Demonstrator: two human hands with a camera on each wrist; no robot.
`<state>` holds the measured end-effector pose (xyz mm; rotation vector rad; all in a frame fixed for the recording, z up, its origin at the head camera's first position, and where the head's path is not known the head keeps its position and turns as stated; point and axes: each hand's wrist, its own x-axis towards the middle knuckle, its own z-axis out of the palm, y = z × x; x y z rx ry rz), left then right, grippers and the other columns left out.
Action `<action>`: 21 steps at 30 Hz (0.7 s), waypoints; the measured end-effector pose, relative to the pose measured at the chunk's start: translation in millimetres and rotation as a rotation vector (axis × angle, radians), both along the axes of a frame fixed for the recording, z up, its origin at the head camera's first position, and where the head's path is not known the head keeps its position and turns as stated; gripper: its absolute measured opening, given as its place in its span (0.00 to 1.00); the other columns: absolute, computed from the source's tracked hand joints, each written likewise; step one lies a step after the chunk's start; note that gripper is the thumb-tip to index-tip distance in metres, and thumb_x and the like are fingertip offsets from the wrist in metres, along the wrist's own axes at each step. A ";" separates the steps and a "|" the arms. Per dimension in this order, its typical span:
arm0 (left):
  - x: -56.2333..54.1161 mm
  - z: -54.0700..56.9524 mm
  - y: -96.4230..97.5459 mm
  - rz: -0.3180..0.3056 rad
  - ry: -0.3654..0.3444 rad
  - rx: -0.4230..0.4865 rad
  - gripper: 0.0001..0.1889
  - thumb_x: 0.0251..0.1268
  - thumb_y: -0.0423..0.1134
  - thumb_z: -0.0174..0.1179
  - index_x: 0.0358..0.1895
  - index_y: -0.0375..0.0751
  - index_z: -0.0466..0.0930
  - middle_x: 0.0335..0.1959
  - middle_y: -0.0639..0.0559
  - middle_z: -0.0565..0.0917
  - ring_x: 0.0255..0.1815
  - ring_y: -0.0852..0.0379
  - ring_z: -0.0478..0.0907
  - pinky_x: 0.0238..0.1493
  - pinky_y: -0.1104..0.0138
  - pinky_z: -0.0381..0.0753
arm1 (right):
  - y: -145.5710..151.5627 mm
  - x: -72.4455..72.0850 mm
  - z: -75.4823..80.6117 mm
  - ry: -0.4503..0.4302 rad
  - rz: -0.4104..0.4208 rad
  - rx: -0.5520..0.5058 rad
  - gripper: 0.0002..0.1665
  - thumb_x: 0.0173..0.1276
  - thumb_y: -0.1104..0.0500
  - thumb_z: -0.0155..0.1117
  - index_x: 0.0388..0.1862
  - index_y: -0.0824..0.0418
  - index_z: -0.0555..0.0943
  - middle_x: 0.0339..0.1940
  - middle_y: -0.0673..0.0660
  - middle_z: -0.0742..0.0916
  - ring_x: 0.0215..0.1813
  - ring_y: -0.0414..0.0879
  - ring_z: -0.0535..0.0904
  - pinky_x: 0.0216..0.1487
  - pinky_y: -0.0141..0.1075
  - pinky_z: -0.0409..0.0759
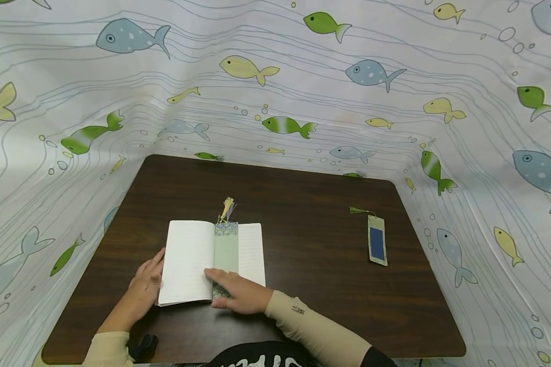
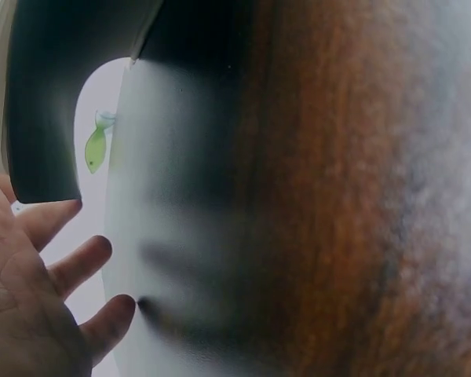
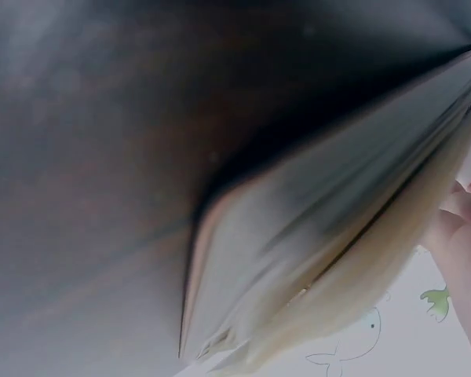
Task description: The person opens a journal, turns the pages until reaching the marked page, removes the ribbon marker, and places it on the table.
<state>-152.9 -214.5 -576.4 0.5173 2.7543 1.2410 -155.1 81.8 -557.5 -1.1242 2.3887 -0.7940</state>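
An open notebook [image 1: 188, 262] with white lined pages lies on the dark wooden table. Along its inner fold is a pale green bookmark [image 1: 226, 250] with a patterned band and yellow and purple tassels at the top. My right hand [image 1: 241, 291] rests over the bookmark's lower part, index finger extended onto the left page. Beside the notebook's left edge is my left hand [image 1: 143, 285]. In the left wrist view its spread fingers [image 2: 82, 267] reach out, one touching the dark cover's corner [image 2: 47, 157]. The right wrist view shows the notebook's page edges [image 3: 314, 204], blurred.
A second bookmark [image 1: 377, 242], with a blue panel and a green tassel, lies on the right of the table [image 1: 312, 244]. Near the left wrist is a small black object [image 1: 144, 348]. A fish-print curtain [image 1: 284, 86] surrounds the table's back and sides.
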 end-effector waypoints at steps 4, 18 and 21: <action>-1.9 -0.1 1.7 0.023 -0.005 -0.060 0.32 0.86 0.52 0.34 0.80 0.33 0.52 0.80 0.29 0.50 0.73 0.21 0.48 0.56 0.24 0.49 | -2.1 0.3 0.8 0.020 -0.003 0.024 0.43 0.80 0.45 0.55 0.84 0.58 0.50 0.83 0.53 0.60 0.81 0.40 0.53 0.79 0.42 0.54; -6.0 -4.4 4.1 0.066 -0.045 -0.154 0.48 0.75 0.56 0.56 0.82 0.33 0.39 0.77 0.24 0.54 0.71 0.21 0.51 0.58 0.24 0.53 | -1.4 -1.5 0.2 0.085 0.002 0.013 0.38 0.82 0.46 0.50 0.83 0.59 0.56 0.82 0.52 0.63 0.81 0.38 0.55 0.79 0.39 0.53; -6.1 -4.9 4.2 0.051 -0.035 -0.166 0.45 0.76 0.56 0.56 0.82 0.34 0.45 0.79 0.28 0.53 0.72 0.21 0.51 0.57 0.24 0.52 | 2.7 -2.2 1.5 0.121 -0.040 -0.029 0.35 0.83 0.50 0.50 0.82 0.60 0.59 0.82 0.53 0.64 0.81 0.42 0.56 0.79 0.39 0.54</action>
